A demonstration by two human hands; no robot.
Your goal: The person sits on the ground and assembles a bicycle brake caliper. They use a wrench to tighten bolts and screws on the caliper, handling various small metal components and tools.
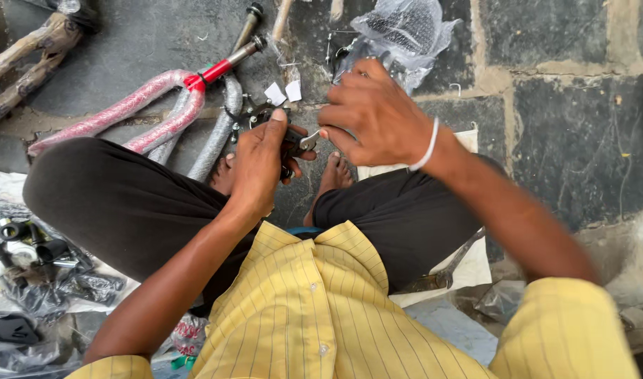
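Observation:
My left hand (259,165) grips a small black metal bicycle part (293,140) with a silver piece sticking out. My right hand (377,116), with a white band on the wrist, pinches that silver piece from the right. Both hands meet above my bare feet (335,172) and between my knees, which are in dark trousers. White paper tags (285,92) hang from the part, whose far side is hidden by my fingers.
A bicycle fork wrapped in red and grey plastic (160,116) lies on the stone floor at upper left. A clear plastic bag (402,31) sits above my hands. Black parts in plastic (37,260) lie at left. A spanner (448,267) rests on white cloth beside my right leg.

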